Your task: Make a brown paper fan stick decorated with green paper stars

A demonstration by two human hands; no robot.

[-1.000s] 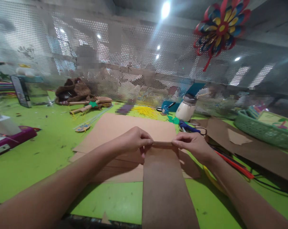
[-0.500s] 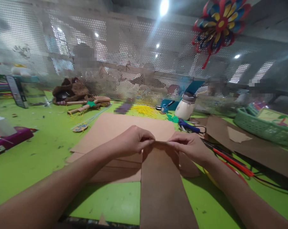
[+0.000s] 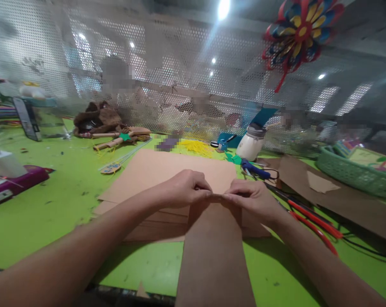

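Observation:
A long strip of brown paper runs from the near edge of the view up to my two hands. My left hand pinches the left side of its far edge between thumb and fingers. Opposite it, my right hand pinches the same edge on the right, a small gap away. The edge between my fingertips looks folded or rolled over. Beneath and beyond the strip lies a stack of light tan paper sheets, partly hidden by my hands and forearms.
On the green table at right are red-handled scissors, blue-handled pliers, dark brown paper and a green basket. A white jar stands behind. At left sit a purple power strip and a stick figure.
Both hands keep their pinch on the paper strip, and its far edge sits slightly lower in view. The strip's near end has shifted left. The whole view has moved a little.

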